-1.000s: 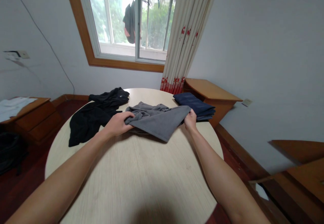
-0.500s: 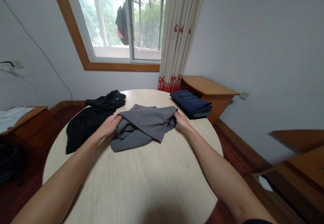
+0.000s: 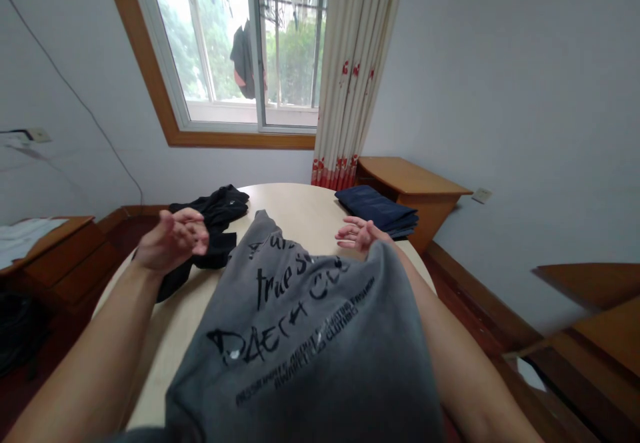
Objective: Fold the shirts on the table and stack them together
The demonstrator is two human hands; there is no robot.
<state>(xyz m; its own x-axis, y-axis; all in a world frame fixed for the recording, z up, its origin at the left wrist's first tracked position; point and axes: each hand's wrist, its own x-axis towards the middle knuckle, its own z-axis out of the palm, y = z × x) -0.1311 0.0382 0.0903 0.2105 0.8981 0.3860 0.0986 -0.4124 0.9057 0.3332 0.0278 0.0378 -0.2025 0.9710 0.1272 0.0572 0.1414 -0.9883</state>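
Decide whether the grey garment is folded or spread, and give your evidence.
Spread where visible: the grey garment shows a broad face with several lines of lettering. Its cut-off near end: cannot tell.

Up top I've got the window [image 3: 295, 49], wood-framed, and a dark garment [image 3: 243, 63] hanging beyond the glass! A cream curtain [image 3: 353, 36], red-patterned at its hem, drapes the window's right side, just beside a wooden cabinet [image 3: 415, 176]. I spot a socket [image 3: 482, 195] on the right wall. Over left, a thin cable [image 3: 75, 89] slants down the wall, and white cloth [image 3: 25, 236] lies on a low drawer unit [image 3: 55, 243]!
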